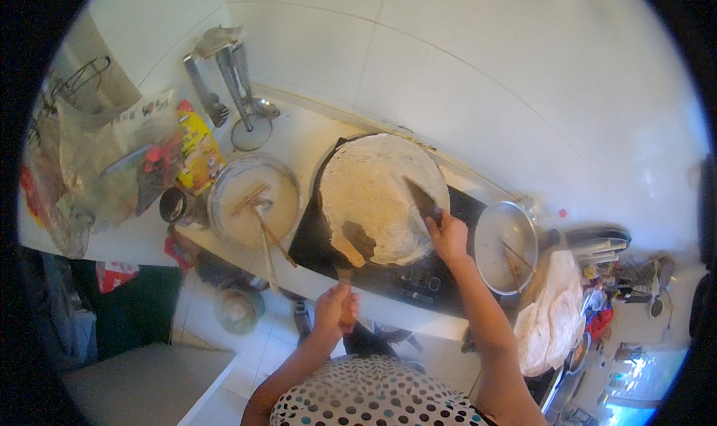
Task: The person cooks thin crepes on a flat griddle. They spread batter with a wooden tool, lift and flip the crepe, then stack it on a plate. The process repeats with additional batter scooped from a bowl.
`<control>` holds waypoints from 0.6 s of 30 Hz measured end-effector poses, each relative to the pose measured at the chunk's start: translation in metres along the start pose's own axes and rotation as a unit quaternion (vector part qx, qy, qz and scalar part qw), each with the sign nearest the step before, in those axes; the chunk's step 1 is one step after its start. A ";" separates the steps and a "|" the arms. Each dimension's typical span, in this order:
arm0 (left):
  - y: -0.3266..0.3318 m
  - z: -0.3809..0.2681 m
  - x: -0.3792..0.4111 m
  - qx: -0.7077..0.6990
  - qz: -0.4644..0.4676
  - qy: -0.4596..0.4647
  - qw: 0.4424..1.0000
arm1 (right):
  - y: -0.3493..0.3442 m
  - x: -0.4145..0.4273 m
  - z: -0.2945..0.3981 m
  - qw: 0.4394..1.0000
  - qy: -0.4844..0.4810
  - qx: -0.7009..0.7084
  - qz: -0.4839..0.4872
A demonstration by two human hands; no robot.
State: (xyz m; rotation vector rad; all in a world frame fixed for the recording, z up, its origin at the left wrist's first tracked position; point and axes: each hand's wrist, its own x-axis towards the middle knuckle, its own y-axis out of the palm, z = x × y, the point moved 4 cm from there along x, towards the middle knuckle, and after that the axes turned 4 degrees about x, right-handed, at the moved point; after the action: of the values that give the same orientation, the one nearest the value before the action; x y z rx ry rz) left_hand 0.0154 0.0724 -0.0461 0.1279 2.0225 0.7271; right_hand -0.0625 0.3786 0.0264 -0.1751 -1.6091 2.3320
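Note:
My left hand [336,309] is closed around the brown handle [348,317] of a round griddle pan [361,235]. In my right hand [449,236] is a flat, dark scraper [421,196], its blade lying against the right part of a thin, pale pancake [378,179]. The pancake covers nearly the whole pan. At its lower left the dark pan surface shows through a gap, beside a curled strip [347,251] of the pancake's edge. Beneath the pan is a black induction cooktop [411,283].
On the left stands a bowl of batter [252,168] with chopsticks and a utensil in it, near a metal can [182,207] and plastic bags [106,163]. A metal bowl [506,247] with chopsticks and stacked flatbreads [552,319] are on the right. Behind is a white wall [448,90].

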 end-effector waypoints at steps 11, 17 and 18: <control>-0.009 -0.020 -0.015 0.123 -0.049 0.068 0.989 | -0.023 0.051 -0.040 0.976 0.197 -0.024 -0.086; 0.000 -0.030 -0.019 0.165 -0.034 0.105 0.980 | -0.015 0.088 -0.061 0.972 0.213 -0.090 -0.042; 0.000 -0.032 -0.018 0.164 -0.034 0.105 0.980 | -0.015 0.090 -0.059 0.971 0.225 -0.078 -0.022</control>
State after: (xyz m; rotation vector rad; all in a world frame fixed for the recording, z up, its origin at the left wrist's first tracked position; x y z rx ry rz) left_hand -0.0013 0.0519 -0.0204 0.1777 2.3256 0.3712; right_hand -0.1293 0.4645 0.0254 -0.6459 -1.5360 1.9457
